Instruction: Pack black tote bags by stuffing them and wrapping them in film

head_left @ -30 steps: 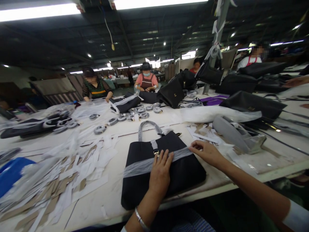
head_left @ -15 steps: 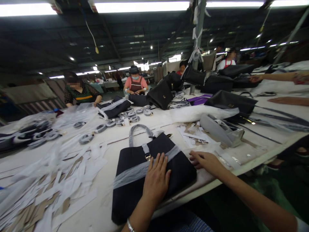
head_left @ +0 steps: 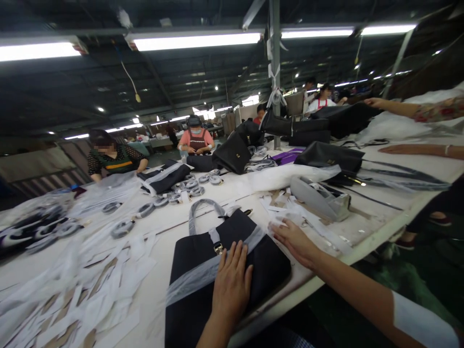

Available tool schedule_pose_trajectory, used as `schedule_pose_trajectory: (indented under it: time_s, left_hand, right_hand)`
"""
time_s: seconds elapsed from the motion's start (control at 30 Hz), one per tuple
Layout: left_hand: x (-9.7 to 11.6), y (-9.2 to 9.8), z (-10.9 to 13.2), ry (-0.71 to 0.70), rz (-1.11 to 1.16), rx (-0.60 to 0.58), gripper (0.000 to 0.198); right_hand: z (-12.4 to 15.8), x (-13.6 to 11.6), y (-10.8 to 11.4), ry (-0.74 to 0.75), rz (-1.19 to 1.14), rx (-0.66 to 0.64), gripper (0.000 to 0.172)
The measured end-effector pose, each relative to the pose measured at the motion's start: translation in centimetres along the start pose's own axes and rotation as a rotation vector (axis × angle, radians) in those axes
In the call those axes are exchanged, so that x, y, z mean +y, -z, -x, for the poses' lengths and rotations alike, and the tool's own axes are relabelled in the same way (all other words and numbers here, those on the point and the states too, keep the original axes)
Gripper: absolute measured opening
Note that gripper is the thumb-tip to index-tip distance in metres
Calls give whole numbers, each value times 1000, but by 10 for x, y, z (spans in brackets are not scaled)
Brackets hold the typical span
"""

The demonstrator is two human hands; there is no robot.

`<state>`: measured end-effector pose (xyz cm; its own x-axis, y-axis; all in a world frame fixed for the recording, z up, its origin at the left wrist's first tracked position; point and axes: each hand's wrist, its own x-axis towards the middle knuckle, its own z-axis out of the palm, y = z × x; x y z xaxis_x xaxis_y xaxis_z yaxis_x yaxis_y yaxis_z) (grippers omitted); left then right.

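Bottom edge of frame cuts off the near left corner of the black handbag (head_left: pixel 190 253), and my own left forearm covers its lower middle, so the bag's full outline isn't readable. The bag lies flat on the white table (head_left: pixel 380 231), close to the near edge, with its grey-wrapped handle (head_left: pixel 203 210) pointing away from me. A translucent wrap band (head_left: pixel 194 279) runs diagonally across the front, passing just below the gold clasp (head_left: pixel 218 248). The left hand (head_left: pixel 232 282) is palm down on the bag, fingers straight and slightly spread, pressing over the band with the fingertips just short of the clasp. The right hand (head_left: pixel 295 239) comes in from the right with the arm stretched across the table edge, palm down, fingers extended rather than curled. Its tips sit at the bag's upper right corner, where the band ends in crumpled clear film. The film is blurred there, so they seem to be only resting on it, not nipping it. A grey tape dispenser (head_left: pixel 321 198) sits just beyond the right hand, with paper scraps (head_left: pixel 90 295) heaped to the left of the bag. Wrapped strap coils (head_left: pixel 188 186) lie further back. A co-worker's forearm (head_left: pixel 416 150) enters from the right, cut off by the frame.
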<state>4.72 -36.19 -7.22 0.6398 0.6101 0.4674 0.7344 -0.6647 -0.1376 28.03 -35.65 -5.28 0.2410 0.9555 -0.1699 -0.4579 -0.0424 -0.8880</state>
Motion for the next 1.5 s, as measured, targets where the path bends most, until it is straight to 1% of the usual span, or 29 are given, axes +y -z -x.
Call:
schedule_pose_trajectory:
  time_s: [0.07, 0.1, 0.17, 0.23, 0.3, 0.37, 0.47, 0.53, 0.57, 0.63, 0.7, 0.77, 0.8, 0.87, 0.97, 1.03, 1.13, 1.17, 1.23, 1.27, 1.33, 1.4, 1.5]
  left_hand:
    - [0, -1, 1, 2, -2, -1, 50]
    - [0, -2, 1, 1, -4, -2, 50]
    - [0, -3, 1, 4, -8, -2, 50]
    - [0, -3, 1, 3, -10, 0, 50]
    - [0, -3, 1, 1, -7, 1, 50]
    - [0, -2, 0, -1, 3, 4, 49]
    - [0, -2, 0, 4, 18, 14, 49]
    - [0, -1, 0, 9, 28, 21, 49]
    - [0, -1, 0, 10, 34, 23, 49]
    - [1, 0, 0, 13, 48, 21, 48]
    - [2, 3, -1, 22, 62, 7, 48]
    - [3, 5, -1, 33, 73, -11, 47]
    - [3, 5, -1, 43, 79, -17, 48]
    - [4, 6, -1, 62, 96, -21, 48]
    - [6, 5, -1, 85, 123, -24, 47]
    - [6, 5, -1, 93, 135, -30, 47]
    - [6, 6, -1, 109, 147, -46, 46]
    - [5, 6, -1, 110, 152, -55, 46]
    - [5, 7, -1, 101, 162, -74, 46]
    - [4, 7, -1, 93, 166, -83, 46]
    - [4, 8, -1, 73, 170, -95, 46]
    - [4, 8, -1, 58, 169, -104, 47]
    - [4, 9, -3, 27, 179, -129, 50]
  right_hand:
    - [1, 2, 4, -50, -4, -8, 56]
    - [1, 3, 6, -87, 0, -20, 55]
    - [-1, 4, 10, -148, 14, -53, 46]
    - [-5, 3, 10, -168, 27, -94, 35]
    - [-7, -2, 9, -159, 37, -150, 34]
    - [-8, -8, 10, -154, 44, -218, 43]
    - [-5, -15, 18, -184, 45, -340, 63]
    - [-5, -16, 26, -186, 75, -376, 71]
    - [-6, -15, 29, -169, 108, -355, 72]
    - [-9, -10, 34, -115, 188, -252, 66]
    - [-11, -4, 36, -66, 249, -136, 53]
    - [-12, -1, 36, -32, 283, -61, 41]
    - [-11, -1, 37, -21, 302, -34, 38]
    - [-10, -4, 38, 19, 375, 32, 38]
    - [-11, -14, 39, 132, 466, 123, 38]
    - [-13, -23, 37, 159, 458, 123, 36]
    - [-16, -39, 27, 107, 419, 71, 38]
    - [-17, -45, 22, 80, 367, 42, 40]
    - [-19, -55, 9, -21, 167, -25, 38]
    - [-20, -59, 2, -75, 48, -37, 36]
    - [-23, -64, -12, -142, -116, -13, 35]
    - [-24, -64, -23, -137, -159, 34, 35]
    - [-17, -56, -38, -10, -97, 2, 32]
